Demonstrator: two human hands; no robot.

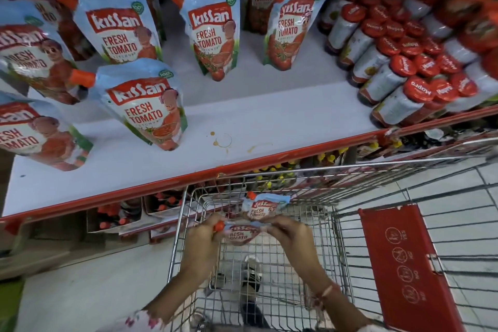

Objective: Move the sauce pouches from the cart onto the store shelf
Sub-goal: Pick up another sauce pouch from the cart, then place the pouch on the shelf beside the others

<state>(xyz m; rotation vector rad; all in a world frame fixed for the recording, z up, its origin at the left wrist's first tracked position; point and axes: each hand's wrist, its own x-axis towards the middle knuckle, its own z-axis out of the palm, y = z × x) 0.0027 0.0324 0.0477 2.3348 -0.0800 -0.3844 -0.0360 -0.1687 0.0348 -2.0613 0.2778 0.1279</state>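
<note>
Inside the wire cart, the left hand and right hand grip one sauce pouch by its ends, covering its edges. A second pouch lies just beyond, partly hidden. More pouches stand on the shelf above.

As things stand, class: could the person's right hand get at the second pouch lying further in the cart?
Probably yes. The right hand is inside the cart, just below the second pouch, with nothing between them. But both it and the left hand grip the nearer pouch, so the right would have to let go first.
</note>
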